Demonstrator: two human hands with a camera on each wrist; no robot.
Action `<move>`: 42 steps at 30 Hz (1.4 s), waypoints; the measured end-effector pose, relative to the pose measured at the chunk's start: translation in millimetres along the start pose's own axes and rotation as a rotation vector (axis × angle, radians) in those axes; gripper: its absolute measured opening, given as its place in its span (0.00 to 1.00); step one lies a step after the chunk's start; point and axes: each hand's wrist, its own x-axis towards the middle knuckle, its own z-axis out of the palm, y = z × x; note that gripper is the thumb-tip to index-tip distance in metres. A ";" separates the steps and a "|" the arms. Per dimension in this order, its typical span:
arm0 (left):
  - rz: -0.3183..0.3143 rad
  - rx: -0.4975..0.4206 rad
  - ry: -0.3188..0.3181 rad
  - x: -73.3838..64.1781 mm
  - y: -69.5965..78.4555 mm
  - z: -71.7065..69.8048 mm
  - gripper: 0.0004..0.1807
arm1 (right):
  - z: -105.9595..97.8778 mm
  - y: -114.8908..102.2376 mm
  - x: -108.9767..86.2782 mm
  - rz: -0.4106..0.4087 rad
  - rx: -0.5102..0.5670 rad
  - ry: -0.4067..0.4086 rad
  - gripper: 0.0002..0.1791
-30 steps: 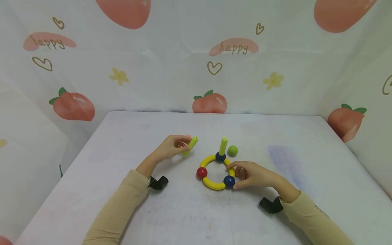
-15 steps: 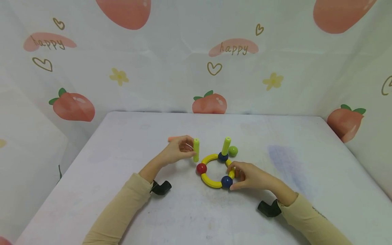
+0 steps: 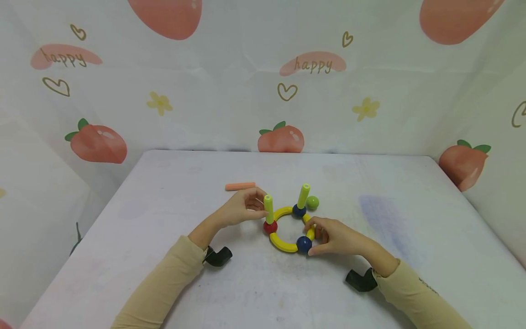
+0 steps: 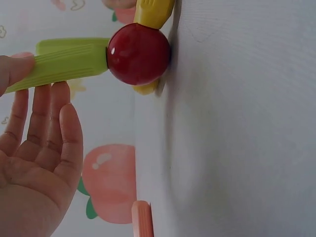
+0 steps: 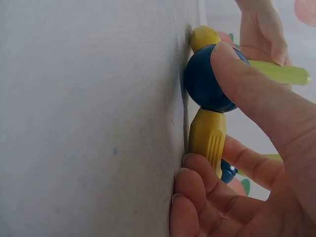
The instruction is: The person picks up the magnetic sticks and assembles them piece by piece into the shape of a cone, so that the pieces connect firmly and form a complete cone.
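Note:
My left hand (image 3: 242, 208) pinches a yellow-green rod (image 4: 69, 64) between thumb and fingers. The rod stands upright with its lower end touching the red ball (image 3: 270, 227). That ball belongs to a ring of curved yellow rods (image 3: 283, 244) and balls lying on the table. At the ring's right side, my right hand (image 3: 339, 235) holds it, thumb on the near blue ball (image 5: 210, 79) and fingers on the yellow curved piece (image 5: 207, 138). A second yellow-green rod (image 3: 303, 196) rises from the far blue ball (image 3: 299, 210).
Behind the ring, a loose green ball (image 3: 312, 202) lies close to the far blue ball. An orange rod (image 3: 240, 186) rests on the white table (image 3: 267, 292) beyond my left hand. A printed curtain (image 3: 230, 82) hangs at the table's back edge.
My left hand has brought its rod upright, then right and down onto the red ball, uncovering the orange rod. The ring shifted and turned slightly under my right hand, which keeps its hold.

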 end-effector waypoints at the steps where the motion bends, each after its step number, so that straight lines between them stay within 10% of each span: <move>1: -0.002 -0.002 0.000 -0.1 -0.4 0.1 0.17 | 0.0 0.0 0.0 0.000 0.001 0.000 0.26; 12: 0.013 0.012 -0.106 -2.0 -0.8 2.0 0.15 | -1.0 -2.0 -0.5 0.001 -0.011 -0.005 0.26; 42: 0.025 0.046 -0.071 -0.2 -7.7 -7.9 0.16 | 1.9 -5.6 -1.0 -0.119 -0.030 -0.094 0.17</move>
